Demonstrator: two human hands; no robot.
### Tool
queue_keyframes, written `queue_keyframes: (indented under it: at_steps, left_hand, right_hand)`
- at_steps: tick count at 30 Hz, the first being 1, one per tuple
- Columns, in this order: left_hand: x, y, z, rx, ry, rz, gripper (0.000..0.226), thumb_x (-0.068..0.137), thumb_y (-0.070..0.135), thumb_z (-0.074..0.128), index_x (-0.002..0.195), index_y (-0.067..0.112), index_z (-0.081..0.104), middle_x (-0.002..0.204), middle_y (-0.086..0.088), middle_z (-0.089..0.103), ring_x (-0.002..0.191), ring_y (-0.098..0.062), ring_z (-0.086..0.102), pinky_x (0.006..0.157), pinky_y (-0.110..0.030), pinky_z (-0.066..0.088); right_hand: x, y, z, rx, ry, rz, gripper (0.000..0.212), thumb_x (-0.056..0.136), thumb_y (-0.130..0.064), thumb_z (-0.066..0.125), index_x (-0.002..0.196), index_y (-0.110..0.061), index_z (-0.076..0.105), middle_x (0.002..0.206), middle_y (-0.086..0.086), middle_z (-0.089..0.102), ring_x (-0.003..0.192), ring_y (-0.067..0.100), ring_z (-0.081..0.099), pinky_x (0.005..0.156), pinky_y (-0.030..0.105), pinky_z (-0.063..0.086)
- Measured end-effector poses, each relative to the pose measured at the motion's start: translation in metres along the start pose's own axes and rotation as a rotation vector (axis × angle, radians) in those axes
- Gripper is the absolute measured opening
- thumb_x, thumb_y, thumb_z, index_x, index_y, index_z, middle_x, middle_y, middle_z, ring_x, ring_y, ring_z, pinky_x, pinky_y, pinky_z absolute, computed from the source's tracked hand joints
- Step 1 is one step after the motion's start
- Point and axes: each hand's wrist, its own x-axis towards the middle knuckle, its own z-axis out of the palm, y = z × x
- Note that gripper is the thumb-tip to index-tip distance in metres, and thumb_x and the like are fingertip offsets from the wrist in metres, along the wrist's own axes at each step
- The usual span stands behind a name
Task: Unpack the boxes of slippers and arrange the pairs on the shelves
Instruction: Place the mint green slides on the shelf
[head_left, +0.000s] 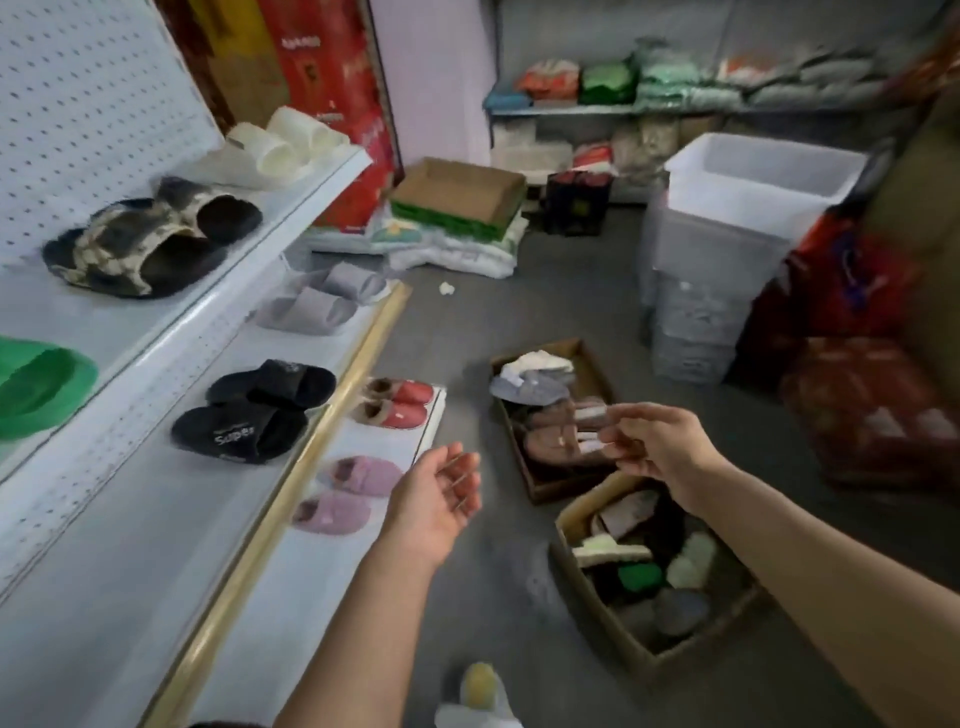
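Observation:
Two cardboard boxes of slippers stand on the grey floor: a far box with brown and grey pairs, and a near box with mixed colours. My right hand hovers above the far box, fingers loosely curled, holding nothing that I can make out. My left hand hangs palm-up and empty beside the bottom shelf. On that shelf lie pink slippers and red slippers. Black slippers and grey slippers sit on the middle shelf. Patterned slippers, white slippers and a green slipper are higher up.
Stacked translucent bins stand at the right, with red bags beside them. An open cardboard tray rests on folded bedding at the back. A far rack holds packaged goods. My foot is at the bottom.

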Motion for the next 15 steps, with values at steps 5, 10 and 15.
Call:
queue_keyframes:
  at_steps: [5, 10, 15]
  left_hand:
    - [0.084, -0.001, 0.055, 0.102, -0.005, -0.082, 0.021, 0.099, 0.021, 0.048, 0.084, 0.018, 0.061, 0.063, 0.003, 0.068, 0.053, -0.01, 0.057, 0.043, -0.016, 0.045]
    - [0.183, -0.009, 0.104, 0.264, 0.015, -0.209, 0.018, 0.1, 0.023, 0.048, 0.088, 0.018, 0.061, 0.072, 0.001, 0.068, 0.055, -0.01, 0.057, 0.05, -0.02, 0.046]
    - [0.28, -0.048, 0.154, 0.488, -0.004, -0.294, 0.013, 0.098, 0.017, 0.054, 0.093, 0.013, 0.064, 0.075, -0.003, 0.069, 0.06, -0.014, 0.058, 0.057, -0.027, 0.047]
  right_hand:
    - [0.089, 0.019, -0.046, 0.042, 0.141, 0.097, 0.023, 0.096, -0.003, 0.048, 0.089, -0.013, 0.067, 0.078, 0.01, 0.069, 0.058, 0.016, 0.063, 0.057, 0.027, 0.049]
    - [0.177, 0.047, -0.067, 0.095, 0.227, 0.262, 0.018, 0.097, -0.003, 0.049, 0.097, -0.009, 0.066, 0.081, 0.014, 0.07, 0.065, 0.023, 0.063, 0.054, 0.027, 0.05]
    - [0.243, 0.101, -0.091, 0.141, 0.337, 0.434, 0.017, 0.099, -0.008, 0.049, 0.1, -0.012, 0.066, 0.089, 0.015, 0.071, 0.071, 0.023, 0.065, 0.06, 0.03, 0.052]
